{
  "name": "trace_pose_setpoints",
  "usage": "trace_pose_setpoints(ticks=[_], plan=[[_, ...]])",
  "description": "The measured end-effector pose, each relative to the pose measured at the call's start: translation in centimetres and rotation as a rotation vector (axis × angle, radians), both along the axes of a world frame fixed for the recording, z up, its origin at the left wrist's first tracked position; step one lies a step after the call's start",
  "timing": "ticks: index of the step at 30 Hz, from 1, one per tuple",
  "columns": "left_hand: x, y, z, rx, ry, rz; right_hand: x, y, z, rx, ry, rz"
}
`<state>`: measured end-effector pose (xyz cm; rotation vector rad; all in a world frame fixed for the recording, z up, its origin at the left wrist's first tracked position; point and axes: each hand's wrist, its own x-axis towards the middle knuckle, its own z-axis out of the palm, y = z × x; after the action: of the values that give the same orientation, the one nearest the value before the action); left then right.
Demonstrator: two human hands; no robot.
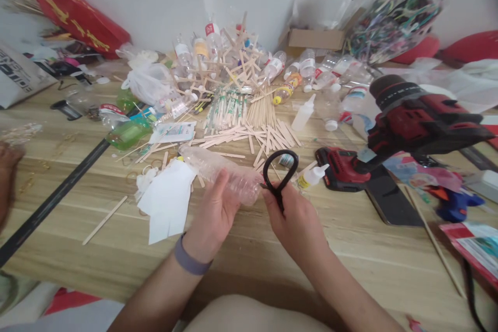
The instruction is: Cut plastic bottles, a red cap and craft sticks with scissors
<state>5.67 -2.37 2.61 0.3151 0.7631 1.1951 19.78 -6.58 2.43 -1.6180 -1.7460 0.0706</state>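
Observation:
A clear plastic bottle [229,168] lies sideways in my left hand [216,212], its yellow-capped end pointing left. The fingers are wrapped under it and the thumb rests on its side. My right hand [293,220] grips a pair of scissors [280,179] with black loop handles. Their blades are mostly hidden, near the bottle's right end; I cannot tell whether they touch it. White paper [169,199] lies left of the bottle. A small glue bottle [313,176] stands beyond my right hand.
A red cordless drill [416,119] stands at the right beside a dark phone [392,194]. Wooden craft sticks [225,137], skewers [261,109] and several plastic bottles [307,67] crowd the back. A long black bar [58,197] crosses the left. Another person's hand [8,176] is at the left edge.

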Motion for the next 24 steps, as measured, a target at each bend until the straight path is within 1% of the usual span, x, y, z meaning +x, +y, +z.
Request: trace_pose_setpoints(ticks=[2,5,7,8,9,10,11,13,15,16,17,18,19,21,22,24], plan=[[0.1,-0.1,0.1,0.028,-0.004,0.013,0.1,0.0,0.5,-0.174,0.233,0.075],[0.0,-0.2,0.1,0.083,-0.007,-0.002,0.1,-0.2,1.4,-0.464,0.665,0.21],[-0.1,-0.2,0.1,0.143,-0.017,-0.045,0.2,-0.3,1.9,-0.568,0.881,0.275],[-0.2,-0.2,0.1,0.179,-0.025,-0.079,0.3,-0.4,2.1,-0.586,0.925,0.291],[-0.3,-0.1,0.1,0.209,-0.035,-0.118,0.3,-0.5,2.2,-0.58,0.912,0.289],[-0.4,-0.1,0.2,0.224,-0.047,-0.157,0.4,-0.5,2.2,-0.548,0.844,0.273],[-0.4,0.0,0.2,0.22,-0.06,-0.196,0.5,-0.6,2.2,-0.484,0.733,0.239],[-0.4,0.1,0.3,0.167,-0.082,-0.25,0.6,-0.8,2.0,-0.274,0.432,0.143],[-0.3,0.2,0.4,0.109,-0.082,-0.268,0.6,-0.9,1.4,-0.04,0.13,0.053],[-0.1,0.1,0.4,0.088,-0.072,-0.272,0.5,-1.0,1.1,0.05,0.011,0.026],[0.0,0.1,0.4,0.072,-0.059,-0.266,0.3,-1.1,0.7,0.111,-0.078,0.01],[0.2,0.0,0.4,0.06,-0.042,-0.249,0.2,-1.1,0.3,0.142,-0.137,0.003],[0.4,-0.1,0.4,0.051,-0.024,-0.223,0.0,-1.1,0.1,0.147,-0.166,-0.003],[0.7,-0.2,0.4,0.034,0.005,-0.16,-0.2,-1.1,-0.2,0.099,-0.123,0.0],[0.8,-0.3,0.3,0.024,0.013,-0.131,-0.3,-1.1,-0.2,0.047,-0.054,0.012],[1.0,-0.5,0.3,0.007,0.018,-0.092,-0.4,-1.0,0.1,-0.106,0.156,0.065]])
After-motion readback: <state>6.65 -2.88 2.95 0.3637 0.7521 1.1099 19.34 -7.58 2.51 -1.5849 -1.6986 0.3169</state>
